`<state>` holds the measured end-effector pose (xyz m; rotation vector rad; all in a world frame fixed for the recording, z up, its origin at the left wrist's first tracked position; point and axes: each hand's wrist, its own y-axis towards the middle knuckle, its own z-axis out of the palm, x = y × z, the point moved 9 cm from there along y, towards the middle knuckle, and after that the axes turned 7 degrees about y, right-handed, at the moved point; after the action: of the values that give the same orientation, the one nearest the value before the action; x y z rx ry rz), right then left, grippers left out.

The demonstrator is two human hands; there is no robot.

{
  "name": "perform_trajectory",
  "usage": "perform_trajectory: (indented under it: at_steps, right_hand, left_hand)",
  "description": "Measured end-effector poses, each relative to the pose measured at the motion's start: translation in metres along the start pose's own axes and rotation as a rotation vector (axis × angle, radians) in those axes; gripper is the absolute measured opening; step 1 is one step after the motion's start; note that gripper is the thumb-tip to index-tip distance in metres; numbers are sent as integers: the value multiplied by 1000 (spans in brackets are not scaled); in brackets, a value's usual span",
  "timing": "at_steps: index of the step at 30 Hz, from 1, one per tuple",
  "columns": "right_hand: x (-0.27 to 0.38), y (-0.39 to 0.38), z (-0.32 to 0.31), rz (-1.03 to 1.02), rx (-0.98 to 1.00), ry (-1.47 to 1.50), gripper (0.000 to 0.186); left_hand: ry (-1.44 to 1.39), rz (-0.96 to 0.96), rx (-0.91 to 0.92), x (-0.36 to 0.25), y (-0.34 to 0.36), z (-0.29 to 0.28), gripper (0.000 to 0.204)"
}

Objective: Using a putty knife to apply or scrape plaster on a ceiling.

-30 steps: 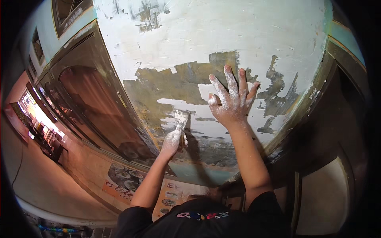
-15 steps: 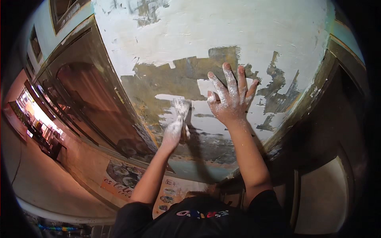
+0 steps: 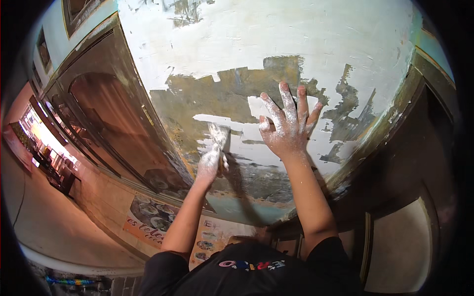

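Observation:
My left hand [image 3: 209, 164], dusted white, grips a putty knife [image 3: 221, 132] whose blade points up against the wall [image 3: 316, 34]. White filler coats the blade and my fingers. Around the blade lies a bare grey-brown patch [image 3: 197, 96] streaked with white filler [image 3: 211, 118]. To the right, my right hand [image 3: 285, 129] lies against the wall with its fingers spread, speckled with white, holding nothing. The far side of the putty knife's handle is hidden by my left hand.
A dark wooden door frame with a reddish pane [image 3: 106, 113] stands on the left. Another dark door frame [image 3: 395, 106] edges the wall on the right. Printed posters [image 3: 148, 222] lie low beside my left arm. A bright opening [image 3: 44, 133] shows far left.
My left hand and the putty knife have shifted slightly left along the wall, and the blade has turned. My right hand stays spread on the same spot.

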<state>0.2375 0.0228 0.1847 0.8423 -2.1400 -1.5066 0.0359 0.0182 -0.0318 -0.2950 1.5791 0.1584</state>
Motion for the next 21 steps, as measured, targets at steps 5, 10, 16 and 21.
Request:
perform_trajectory:
  at_steps: [5,10,16,21]
  right_hand:
    - [3,2,1,20,5,21,38]
    - [3,-5,4,-29,-35,-7,36]
    - [1,-4,3,12,-25,9,37]
    - [3,-4,5,-12,-28,-3,37]
  left_hand:
    - [144,82,13,67,7,-12,47]
    - [30,-22,3,92,6,3,49]
    - [66,50,-45,42,17,-16,50]
    - [103,-99,-42,100,5,-6,51]
